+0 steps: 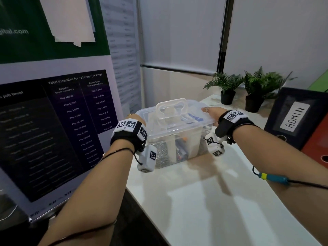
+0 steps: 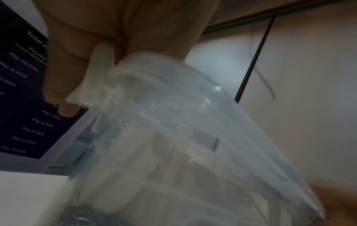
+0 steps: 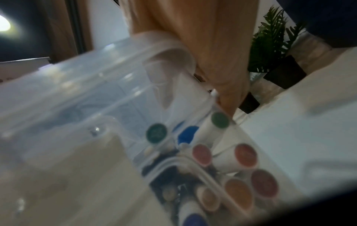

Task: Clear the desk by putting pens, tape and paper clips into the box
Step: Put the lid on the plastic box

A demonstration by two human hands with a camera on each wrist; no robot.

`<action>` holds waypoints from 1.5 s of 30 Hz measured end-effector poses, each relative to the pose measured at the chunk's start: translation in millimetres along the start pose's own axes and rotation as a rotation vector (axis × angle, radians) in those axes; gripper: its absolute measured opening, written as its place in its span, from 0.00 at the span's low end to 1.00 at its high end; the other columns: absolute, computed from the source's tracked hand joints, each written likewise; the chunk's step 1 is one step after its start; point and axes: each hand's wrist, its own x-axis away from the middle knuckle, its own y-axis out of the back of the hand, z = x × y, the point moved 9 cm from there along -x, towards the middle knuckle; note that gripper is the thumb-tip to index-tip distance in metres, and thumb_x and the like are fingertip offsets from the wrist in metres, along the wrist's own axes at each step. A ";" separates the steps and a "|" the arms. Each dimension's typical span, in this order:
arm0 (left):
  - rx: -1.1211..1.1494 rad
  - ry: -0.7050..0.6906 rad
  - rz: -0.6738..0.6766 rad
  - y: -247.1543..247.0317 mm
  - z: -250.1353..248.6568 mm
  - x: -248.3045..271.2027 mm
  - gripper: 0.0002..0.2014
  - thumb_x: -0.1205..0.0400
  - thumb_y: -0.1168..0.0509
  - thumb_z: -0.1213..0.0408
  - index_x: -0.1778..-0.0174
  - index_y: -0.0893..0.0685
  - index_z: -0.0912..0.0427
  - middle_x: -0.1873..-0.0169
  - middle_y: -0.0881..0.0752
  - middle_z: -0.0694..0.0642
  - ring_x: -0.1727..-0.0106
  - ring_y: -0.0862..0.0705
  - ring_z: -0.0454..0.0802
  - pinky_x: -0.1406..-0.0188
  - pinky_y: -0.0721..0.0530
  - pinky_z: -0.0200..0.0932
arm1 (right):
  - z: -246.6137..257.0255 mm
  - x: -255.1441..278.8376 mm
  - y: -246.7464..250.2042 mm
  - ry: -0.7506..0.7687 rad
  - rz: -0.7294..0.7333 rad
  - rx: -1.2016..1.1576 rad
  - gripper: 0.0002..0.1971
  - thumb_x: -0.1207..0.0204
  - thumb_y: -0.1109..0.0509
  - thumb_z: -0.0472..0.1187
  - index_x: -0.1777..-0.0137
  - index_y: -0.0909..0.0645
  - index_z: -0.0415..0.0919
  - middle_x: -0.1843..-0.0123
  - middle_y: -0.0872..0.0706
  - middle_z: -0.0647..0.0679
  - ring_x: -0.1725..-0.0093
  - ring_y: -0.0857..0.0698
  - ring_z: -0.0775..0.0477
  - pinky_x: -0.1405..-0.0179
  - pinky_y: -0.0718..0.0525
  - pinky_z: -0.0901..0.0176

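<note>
A clear plastic box (image 1: pixel 177 144) with its lid (image 1: pixel 179 121) on and a handle (image 1: pixel 171 107) upright stands on the white desk (image 1: pixel 213 201). Through its walls show pens (image 1: pixel 181 148) and paper clips (image 1: pixel 162 153). My left hand (image 1: pixel 137 119) is at the box's left end; in the left wrist view its fingers (image 2: pixel 61 73) curl round the white latch (image 2: pixel 96 73). My right hand (image 1: pixel 211 112) holds the lid's right end, fingers on top and thumb below the rim. In the right wrist view, coloured marker caps (image 3: pixel 245 154) lie inside the box (image 3: pixel 86 94) beside that hand (image 3: pixel 222 61).
Two small potted plants (image 1: pixel 229 89) (image 1: pixel 257 93) stand at the back of the desk. A dark binder labelled ADMIN (image 1: pixel 294 118) leans at the right. A poster stand (image 1: pixel 53 130) rises close at the left, beyond the desk's left edge.
</note>
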 end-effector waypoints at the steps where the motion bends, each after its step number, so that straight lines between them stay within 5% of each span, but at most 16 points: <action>1: -0.052 -0.005 -0.017 -0.2 -1.0 -1.7 0.19 0.28 0.36 0.69 0.41 0.20 0.66 0.60 0.22 0.61 0.51 0.14 0.63 0.51 0.13 0.51 | 6.2 14.1 4.7 0.004 -0.049 0.012 0.29 0.32 0.28 0.60 0.37 0.23 0.42 0.36 0.19 0.48 0.39 0.18 0.43 0.37 0.20 0.50; 3: -0.096 -0.073 -0.077 5.8 -12.5 1.5 0.17 0.24 0.37 0.69 0.39 0.20 0.67 0.49 0.18 0.65 0.44 0.16 0.64 0.48 0.15 0.51 | 16.2 23.5 15.4 0.039 -0.168 0.127 0.38 0.32 0.27 0.58 0.28 0.28 0.33 0.32 0.20 0.41 0.34 0.20 0.37 0.34 0.22 0.49; 5: 0.048 -0.041 -0.106 8.1 -15.1 0.8 0.17 0.17 0.41 0.69 0.33 0.23 0.70 0.35 0.21 0.67 0.34 0.21 0.64 0.38 0.21 0.51 | 27.1 33.0 23.0 0.103 -0.273 0.274 0.31 0.27 0.29 0.54 0.33 0.25 0.30 0.34 0.19 0.34 0.35 0.20 0.35 0.42 0.23 0.52; 7: 0.074 -0.052 -0.132 8.0 -19.8 -5.8 0.16 0.16 0.43 0.69 0.34 0.21 0.69 0.35 0.20 0.66 0.34 0.20 0.61 0.38 0.21 0.49 | 31.1 36.6 24.7 0.140 -0.322 0.344 0.19 0.26 0.29 0.52 0.54 0.20 0.33 0.49 0.16 0.34 0.43 0.18 0.36 0.56 0.27 0.55; 9: 0.151 -0.051 -0.148 7.8 -20.2 -10.3 0.15 0.17 0.45 0.70 0.37 0.19 0.66 0.39 0.18 0.62 0.37 0.18 0.57 0.41 0.18 0.45 | 30.1 35.5 29.2 0.153 -0.360 0.351 0.22 0.26 0.29 0.51 0.72 0.33 0.40 0.62 0.23 0.39 0.54 0.22 0.39 0.60 0.32 0.57; 15: 0.270 0.027 -0.151 1.0 -10.4 -27.5 0.16 0.18 0.46 0.70 0.36 0.24 0.71 0.37 0.20 0.68 0.38 0.19 0.65 0.45 0.21 0.50 | 37.9 46.1 35.0 0.184 -0.398 0.435 0.25 0.24 0.30 0.48 0.75 0.37 0.38 0.72 0.31 0.44 0.55 0.23 0.39 0.71 0.34 0.60; 18: 0.362 0.044 -0.169 -3.1 -8.5 -28.0 0.16 0.21 0.45 0.72 0.38 0.26 0.71 0.40 0.20 0.67 0.42 0.18 0.65 0.53 0.24 0.47 | 44.6 50.2 33.7 0.213 -0.411 0.514 0.19 0.22 0.31 0.47 0.67 0.25 0.32 0.58 0.19 0.36 0.44 0.17 0.37 0.60 0.29 0.58; 20: 0.404 0.036 -0.183 -4.2 -10.4 -27.6 0.16 0.21 0.45 0.73 0.38 0.27 0.71 0.42 0.20 0.67 0.43 0.18 0.65 0.56 0.25 0.46 | 55.2 54.9 29.1 0.246 -0.414 0.626 0.15 0.19 0.36 0.43 0.54 0.18 0.29 0.47 0.15 0.35 0.39 0.18 0.35 0.52 0.22 0.53; 22: 0.410 0.054 -0.195 -4.2 -10.1 -26.1 0.17 0.21 0.44 0.73 0.37 0.28 0.70 0.42 0.19 0.68 0.44 0.18 0.65 0.57 0.25 0.46 | 62.1 60.0 26.1 0.262 -0.429 0.696 0.15 0.18 0.38 0.41 0.43 0.19 0.28 0.40 0.15 0.35 0.37 0.18 0.36 0.44 0.20 0.54; 28: 0.419 0.051 -0.229 -5.2 -24.5 -25.6 0.16 0.20 0.44 0.71 0.37 0.27 0.71 0.38 0.21 0.68 0.40 0.19 0.66 0.50 0.21 0.49 | 53.1 65.8 28.7 0.261 -0.359 0.672 0.18 0.15 0.46 0.40 0.36 0.23 0.30 0.36 0.19 0.32 0.35 0.21 0.33 0.39 0.23 0.50; 33: 0.323 -0.047 -0.195 -15.6 -69.7 -1.5 0.27 0.19 0.47 0.71 0.21 0.39 0.59 0.18 0.50 0.62 0.22 0.38 0.68 0.26 0.34 0.58 | 36.1 61.5 41.6 0.236 -0.345 0.569 0.23 0.17 0.46 0.47 0.24 0.32 0.42 0.23 0.32 0.35 0.24 0.33 0.35 0.26 0.30 0.44; 36: 0.265 -0.192 -0.204 -17.8 -100.1 9.8 0.34 0.21 0.49 0.70 0.19 0.45 0.41 0.17 0.61 0.53 0.17 0.58 0.65 0.24 0.49 0.72 | 25.7 66.8 60.8 0.228 -0.422 0.550 0.23 0.18 0.45 0.47 0.24 0.30 0.45 0.19 0.37 0.39 0.19 0.41 0.40 0.22 0.38 0.40; 38: 0.177 -0.345 -0.229 -20.4 -125.7 19.4 0.34 0.19 0.50 0.67 0.20 0.48 0.34 0.17 0.62 0.48 0.17 0.62 0.59 0.26 0.56 0.77 | 20.7 73.9 72.3 0.244 -0.501 0.495 0.21 0.18 0.42 0.45 0.26 0.26 0.44 0.20 0.35 0.41 0.19 0.40 0.41 0.23 0.39 0.41; 42: -0.011 -0.595 -0.213 -38.5 -184.2 44.8 0.26 0.17 0.54 0.55 0.19 0.43 0.41 0.17 0.57 0.45 0.16 0.60 0.56 0.27 0.60 0.79 | 8.4 85.4 90.4 0.307 -0.563 0.377 0.17 0.20 0.38 0.44 0.34 0.19 0.39 0.23 0.31 0.41 0.22 0.36 0.41 0.21 0.42 0.43; 45: -0.091 -0.594 -0.127 -54.6 -218.2 51.4 0.29 0.16 0.57 0.51 0.17 0.48 0.50 0.17 0.63 0.49 0.16 0.59 0.58 0.27 0.60 0.76 | -6.7 81.9 101.7 0.273 -0.544 0.401 0.21 0.18 0.40 0.44 0.30 0.25 0.32 0.22 0.35 0.33 0.21 0.39 0.36 0.20 0.42 0.51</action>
